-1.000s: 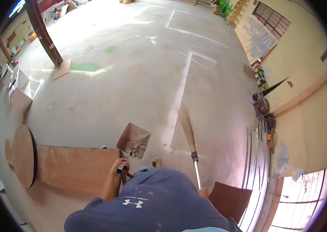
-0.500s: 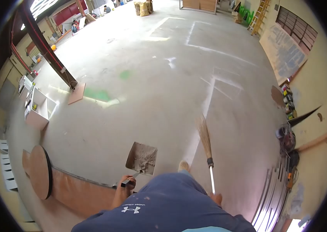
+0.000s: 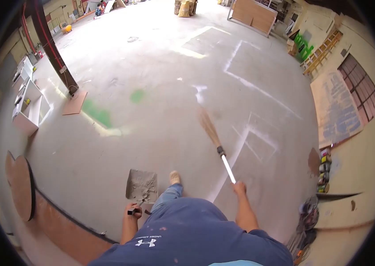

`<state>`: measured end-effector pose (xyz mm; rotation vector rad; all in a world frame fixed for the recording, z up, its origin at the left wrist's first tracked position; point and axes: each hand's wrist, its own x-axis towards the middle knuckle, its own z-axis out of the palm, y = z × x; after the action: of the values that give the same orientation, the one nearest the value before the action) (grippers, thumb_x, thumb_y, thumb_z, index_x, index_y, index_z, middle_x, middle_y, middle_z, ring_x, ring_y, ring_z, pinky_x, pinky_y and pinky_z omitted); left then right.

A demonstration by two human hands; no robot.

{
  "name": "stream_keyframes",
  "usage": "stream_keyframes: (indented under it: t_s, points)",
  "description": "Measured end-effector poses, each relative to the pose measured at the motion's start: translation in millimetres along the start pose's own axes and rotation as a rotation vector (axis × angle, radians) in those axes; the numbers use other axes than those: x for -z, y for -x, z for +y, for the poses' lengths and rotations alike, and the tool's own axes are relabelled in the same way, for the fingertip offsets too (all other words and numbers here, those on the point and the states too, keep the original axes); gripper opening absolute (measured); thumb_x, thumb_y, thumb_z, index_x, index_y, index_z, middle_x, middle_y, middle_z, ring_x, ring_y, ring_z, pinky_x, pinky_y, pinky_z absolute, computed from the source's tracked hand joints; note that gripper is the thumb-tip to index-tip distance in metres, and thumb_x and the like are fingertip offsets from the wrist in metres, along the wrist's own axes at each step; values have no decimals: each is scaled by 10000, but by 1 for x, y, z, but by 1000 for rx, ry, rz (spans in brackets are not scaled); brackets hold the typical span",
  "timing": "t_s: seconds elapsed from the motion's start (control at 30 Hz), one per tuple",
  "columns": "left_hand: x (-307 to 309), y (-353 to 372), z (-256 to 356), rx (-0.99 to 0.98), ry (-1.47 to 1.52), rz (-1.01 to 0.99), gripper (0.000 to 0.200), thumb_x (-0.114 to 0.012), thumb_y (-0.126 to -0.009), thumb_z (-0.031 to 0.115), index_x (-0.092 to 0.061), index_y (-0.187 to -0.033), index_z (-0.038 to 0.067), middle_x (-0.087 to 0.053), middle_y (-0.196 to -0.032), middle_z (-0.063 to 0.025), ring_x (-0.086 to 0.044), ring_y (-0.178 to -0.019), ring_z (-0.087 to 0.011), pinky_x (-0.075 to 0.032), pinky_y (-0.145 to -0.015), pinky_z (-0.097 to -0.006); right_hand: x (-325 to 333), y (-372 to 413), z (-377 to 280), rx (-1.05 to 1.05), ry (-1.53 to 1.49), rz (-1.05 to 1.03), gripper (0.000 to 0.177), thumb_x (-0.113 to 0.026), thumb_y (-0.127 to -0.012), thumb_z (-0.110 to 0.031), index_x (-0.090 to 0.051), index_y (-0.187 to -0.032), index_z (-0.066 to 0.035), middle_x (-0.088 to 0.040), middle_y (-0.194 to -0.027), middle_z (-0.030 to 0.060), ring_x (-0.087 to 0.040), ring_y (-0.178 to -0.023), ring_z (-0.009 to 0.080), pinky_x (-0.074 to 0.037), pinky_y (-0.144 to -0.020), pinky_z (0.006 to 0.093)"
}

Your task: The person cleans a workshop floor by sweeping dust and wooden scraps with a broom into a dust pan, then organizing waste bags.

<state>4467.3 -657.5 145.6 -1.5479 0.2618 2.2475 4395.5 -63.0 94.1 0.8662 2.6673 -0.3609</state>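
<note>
My left hand [image 3: 132, 210] grips the dark handle of a metal dustpan [image 3: 142, 185] that carries grey dust and is held level in front of my body. My right hand [image 3: 240, 188] holds the white handle of a broom [image 3: 217, 148], whose straw bristles point forward and left over the concrete floor [image 3: 161, 111]. One of my feet [image 3: 175, 177] is stepping forward between the dustpan and the broom. My blue shirt fills the bottom of the view.
A red steel column [image 3: 50, 48] stands at the left on a brown board. A white open cabinet [image 3: 30, 106] is farther left. Round and flat wooden boards [image 3: 21, 186] lie at the lower left. Cans and cables [image 3: 323, 173] line the right wall. White lines mark the floor.
I have walked forward and turned left. The broom has swung forward and leftward, with my right arm stretched out. The dustpan stays in my left hand. The boards now lie farther left.
</note>
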Motion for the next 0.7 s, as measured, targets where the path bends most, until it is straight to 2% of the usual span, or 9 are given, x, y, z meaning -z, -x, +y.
stream_keyframes:
  t_s: [0.03, 0.07, 0.13, 0.2, 0.33, 0.43, 0.53, 0.67, 0.7]
  points:
    - [-26, -19, 7, -29, 55, 42, 302, -422, -857, 141, -316, -574, 142, -334, -388, 44, -386, -300, -97, -348, -268, -204, -7, -1, -8, 65, 76, 175, 496, -606, -733, -498, -651, -782, -6, -632, -622, 116, -637, -663, 269, -501, -646, 386]
    - [-44, -32, 10, -58, 114, 104, 306, -429, -857, 147, -316, -573, 146, -329, -384, 44, -385, -299, -97, -325, -260, -207, -17, -15, -3, -98, -148, -89, 529, -612, -710, -517, -662, -856, -10, -652, -721, 159, -643, -758, 302, -501, -706, 389]
    - [-95, -52, 33, -8, 223, 99, 311, -437, -857, 155, -320, -569, 147, -336, -388, 39, -377, -296, -99, -309, -268, -217, 5, 7, -41, -92, -7, -43, 517, -638, -666, -488, -660, -797, 12, -640, -837, 228, -619, -793, 349, -476, -733, 408]
    - [-158, -66, 43, -34, 228, 139, 307, -439, -857, 153, -323, -573, 140, -339, -390, 34, -369, -295, -106, -312, -283, -224, 34, -1, -68, -165, -131, -194, 542, -641, -676, -488, -658, -836, 30, -626, -863, 253, -604, -861, 391, -468, -764, 434]
    - [-265, -81, 82, 81, 172, 146, 318, -435, -818, 96, -276, -546, 139, -341, -394, 23, -371, -307, -88, -348, -302, -195, 66, -23, -106, -148, -243, -278, 513, -653, -670, -449, -653, -822, 40, -632, -791, 237, -619, -799, 370, -468, -704, 426]
    - [-346, -120, 108, 32, 179, 150, 318, -441, -816, 96, -277, -547, 134, -335, -398, 27, -364, -305, -85, -344, -296, -198, 51, -92, -130, -298, -170, -293, 501, -674, -663, -428, -651, -838, 42, -630, -829, 243, -619, -817, 360, -474, -708, 415]
    - [-411, -149, 131, 3, 237, 145, 310, -444, -822, 105, -286, -556, 130, -336, -403, 28, -364, -313, -88, -349, -298, -199, 32, -174, -146, -247, -104, -280, 491, -686, -656, -409, -649, -842, 44, -629, -857, 247, -615, -833, 369, -477, -721, 416]
    - [-532, -175, 164, 40, 287, 119, 313, -446, -842, 141, -302, -566, 111, -330, -403, 28, -369, -326, -100, -364, -301, -209, 99, -333, -240, -164, -92, -103, 469, -679, -654, -389, -648, -828, 46, -628, -846, 249, -612, -830, 383, -480, -734, 426]
    - [-559, -183, 172, -50, 266, 100, 310, -446, -851, 149, -310, -576, 100, -323, -405, 25, -356, -322, -100, -366, -303, -205, 118, -376, -261, -100, -72, -94, 456, -675, -654, -377, -647, -821, 46, -627, -838, 250, -612, -821, 389, -482, -733, 430]
